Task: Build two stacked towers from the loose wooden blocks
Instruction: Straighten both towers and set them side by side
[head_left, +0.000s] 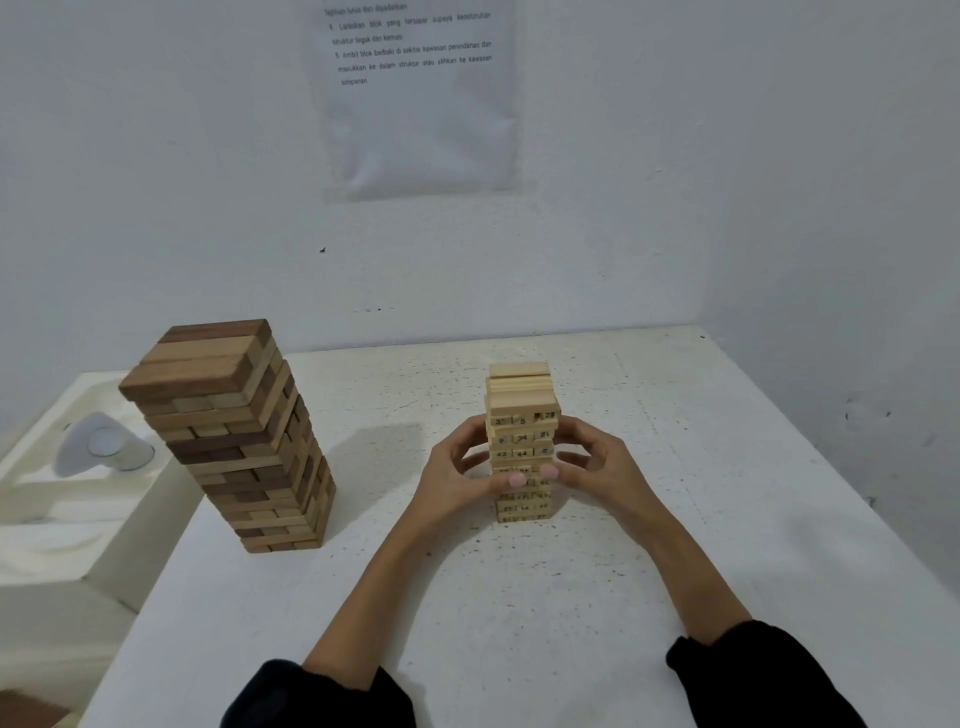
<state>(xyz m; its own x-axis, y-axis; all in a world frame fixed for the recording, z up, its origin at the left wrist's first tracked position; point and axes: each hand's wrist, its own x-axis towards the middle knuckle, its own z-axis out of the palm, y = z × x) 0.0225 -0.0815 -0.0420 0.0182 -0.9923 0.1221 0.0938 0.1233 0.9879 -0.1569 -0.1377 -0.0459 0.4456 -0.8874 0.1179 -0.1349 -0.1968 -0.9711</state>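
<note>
A small tower of pale numbered wooden blocks (521, 410) stands near the middle of the white table (519, 597). My left hand (457, 475) cups its left side and my right hand (597, 467) cups its right side, both thumbs pressing on the front face about halfway up. Fingers curl round the sides and hide the tower's middle layers. A larger tower of darker brown blocks (234, 431) stands upright on the table's left part, untouched.
A white sink or basin (62, 499) with a pale rounded fitting (104, 444) lies left of the table. White walls close in behind and to the right, with a printed sheet (415, 93) on the back wall.
</note>
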